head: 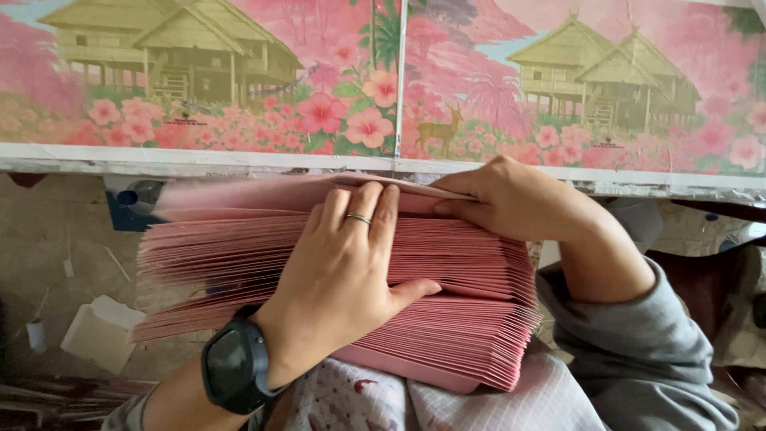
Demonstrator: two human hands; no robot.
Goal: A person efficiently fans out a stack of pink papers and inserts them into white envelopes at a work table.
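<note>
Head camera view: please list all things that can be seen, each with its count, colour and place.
stack of envelopes: one thick fanned stack, pink, on the lap, centre
painted panels: two, pink flowers and houses, along the top
small box: one, white, lower left on the floor
smartwatch: one, black, left wrist
ring: one, silver, on a left finger
left hand: flat on the stack
right hand: gripping the stack's top right edge

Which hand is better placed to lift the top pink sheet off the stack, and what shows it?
Probably the right hand: its fingertips already pinch the top edge of the pink stack. The left hand, wearing a ring and a black watch, lies flat across the sheets, pressing them down.
</note>
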